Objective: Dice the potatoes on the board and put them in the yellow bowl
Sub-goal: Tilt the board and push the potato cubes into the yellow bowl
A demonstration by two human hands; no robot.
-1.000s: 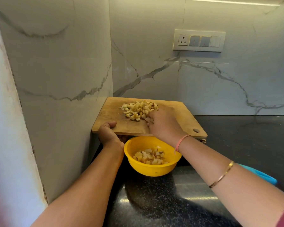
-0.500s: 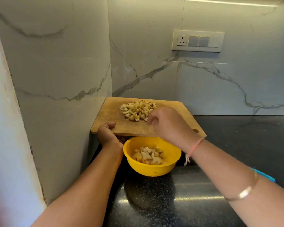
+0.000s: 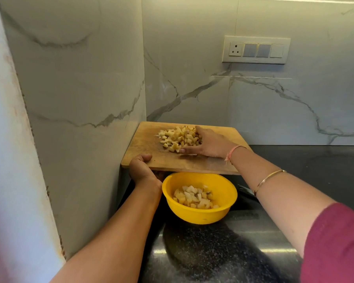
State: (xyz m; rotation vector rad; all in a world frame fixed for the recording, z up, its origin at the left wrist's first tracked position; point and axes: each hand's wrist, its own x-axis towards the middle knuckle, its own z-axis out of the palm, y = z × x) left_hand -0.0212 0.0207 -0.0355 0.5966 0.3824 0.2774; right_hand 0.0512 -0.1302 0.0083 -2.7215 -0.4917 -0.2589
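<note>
So the wooden cutting board (image 3: 145,139) is tucked into the corner of the marble walls, and its near edge hangs right over the far rim of the yellow bowl (image 3: 192,216). The left hand (image 3: 141,168) has a grip on the board's near left corner, thumb on top and fingers curled underneath. The right hand (image 3: 207,145) lies on the board with a loose, spread grip. It isn't pinching anything, just cupped against the right side of the diced potato pile (image 3: 178,137), with the thumb laid along the pile's near edge. Its fingertips are buried in the cubes, so I can't see them properly.

The bowl sits on the dark speckled tabletop (image 3: 213,252) and already holds some potato cubes (image 3: 194,198). There's a switch panel (image 3: 255,50) up on the back wall.
</note>
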